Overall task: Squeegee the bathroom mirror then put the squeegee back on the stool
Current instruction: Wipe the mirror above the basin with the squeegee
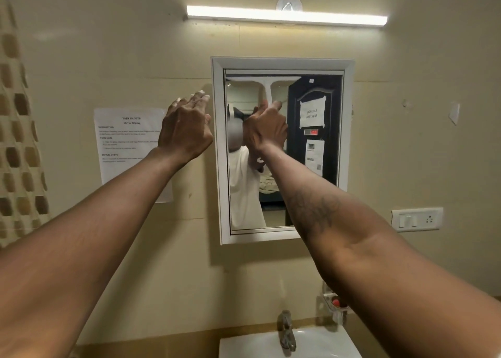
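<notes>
Now squeegee (264,83) blade sits at top edge of mirror (244,195), R hand (267,129) wrapped round its handle. Pull straight down w/ even pressure, blade flat. L hand (184,127) fingers straight, holding nothing, beside mirror.

Raised left grip (186,129) splayed, right grip (267,131) apparently curled.

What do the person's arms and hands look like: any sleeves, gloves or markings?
No sleeves, gloves or wristwatch show: the left forearm and left hand are bare, as is the right hand. The right forearm bears a dark tattoo of blurred outline.
</notes>
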The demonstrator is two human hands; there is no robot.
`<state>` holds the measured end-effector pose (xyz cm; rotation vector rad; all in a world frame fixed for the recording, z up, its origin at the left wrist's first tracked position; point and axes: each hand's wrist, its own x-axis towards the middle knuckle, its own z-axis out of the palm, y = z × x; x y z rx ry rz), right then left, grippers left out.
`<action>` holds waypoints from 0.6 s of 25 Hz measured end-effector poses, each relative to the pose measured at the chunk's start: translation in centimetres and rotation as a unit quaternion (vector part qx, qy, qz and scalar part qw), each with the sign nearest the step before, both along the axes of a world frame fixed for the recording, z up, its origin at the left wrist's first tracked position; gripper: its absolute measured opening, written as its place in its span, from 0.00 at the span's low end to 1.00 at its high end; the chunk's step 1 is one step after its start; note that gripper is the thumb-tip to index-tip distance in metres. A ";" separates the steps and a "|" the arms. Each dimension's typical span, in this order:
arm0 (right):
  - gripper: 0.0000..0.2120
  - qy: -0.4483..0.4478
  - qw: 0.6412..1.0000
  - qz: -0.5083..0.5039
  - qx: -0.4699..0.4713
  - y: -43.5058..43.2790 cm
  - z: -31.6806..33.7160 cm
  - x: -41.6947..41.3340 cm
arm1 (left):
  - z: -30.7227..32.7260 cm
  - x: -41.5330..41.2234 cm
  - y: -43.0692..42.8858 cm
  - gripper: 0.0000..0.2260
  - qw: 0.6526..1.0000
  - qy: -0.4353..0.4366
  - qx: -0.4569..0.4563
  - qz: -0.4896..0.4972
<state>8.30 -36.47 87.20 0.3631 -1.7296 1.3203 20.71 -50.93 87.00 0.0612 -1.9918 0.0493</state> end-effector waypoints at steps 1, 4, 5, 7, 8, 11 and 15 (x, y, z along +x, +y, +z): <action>0.14 0.001 1.000 -0.011 0.002 0.0 0.1 -0.4 | 0.0 -0.1 -0.2 0.24 1.000 0.000 -0.002 0.001; 0.14 0.004 1.000 -0.024 0.007 -0.1 0.2 -1.1 | 0.1 -0.2 -0.9 0.24 1.000 0.001 -0.003 0.006; 0.14 0.003 1.000 -0.027 0.006 -0.2 0.3 -1.1 | 0.0 -0.3 -1.1 0.24 1.000 0.000 -0.001 0.007; 0.14 0.001 0.999 -0.036 0.000 -0.4 0.4 -1.2 | -0.1 -0.5 -1.1 0.24 1.000 -0.004 0.002 0.009; 0.13 -0.002 0.999 -0.039 -0.004 -0.5 0.5 -1.2 | -0.1 -0.5 -1.1 0.24 1.000 -0.004 0.001 0.010; 0.13 -0.009 0.999 -0.046 0.004 -0.5 0.6 -1.1 | -0.2 -0.7 -0.9 0.24 1.000 -0.004 0.001 0.006; 0.11 -0.046 0.998 -0.008 0.041 -0.1 -1.3 -0.7 | -0.9 -0.6 -0.5 0.24 1.000 -0.006 0.011 0.002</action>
